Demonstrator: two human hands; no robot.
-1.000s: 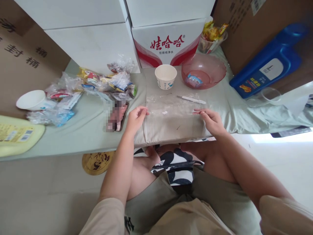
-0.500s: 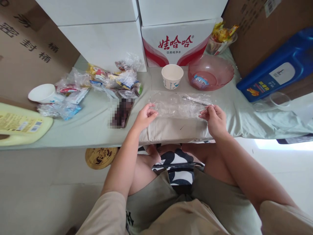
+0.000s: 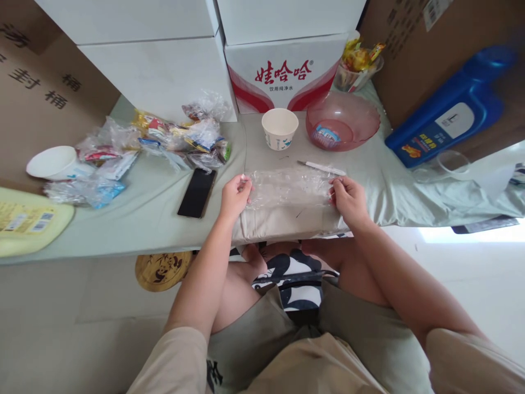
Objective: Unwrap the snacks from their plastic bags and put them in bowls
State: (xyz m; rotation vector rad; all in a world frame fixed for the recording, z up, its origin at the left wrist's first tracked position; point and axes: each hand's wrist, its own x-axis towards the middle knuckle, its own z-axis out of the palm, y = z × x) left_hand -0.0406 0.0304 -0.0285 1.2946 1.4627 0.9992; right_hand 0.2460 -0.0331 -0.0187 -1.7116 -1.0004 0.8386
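Observation:
A clear, crinkled plastic bag (image 3: 289,187) is stretched sideways between my two hands, low over the near part of the table. My left hand (image 3: 237,195) pinches its left end, fingers closed. At the right end, my right hand (image 3: 348,200) grips the plastic between thumb and fingers. Just beyond the bag lies a slim white-handled tool with a dark narrow tip (image 3: 324,167), its exact kind unclear. A white paper cup (image 3: 280,131) stands upright behind it, beside a pink translucent bowl (image 3: 348,123) with a blue-labelled packet inside.
To the left lie a phone (image 3: 197,192), a heap of wrapped snacks (image 3: 180,137), a tipped paper cup (image 3: 55,162) and a yellow jug (image 3: 33,224). A blue bottle (image 3: 447,109) leans at right near a clear cup (image 3: 453,164). Boxes (image 3: 283,71) line the back.
My left hand has closed on the bag's left end, and the bag is now drawn flatter and nearer to me. The white-handled tool lies uncovered beyond it. The view has shifted slightly right.

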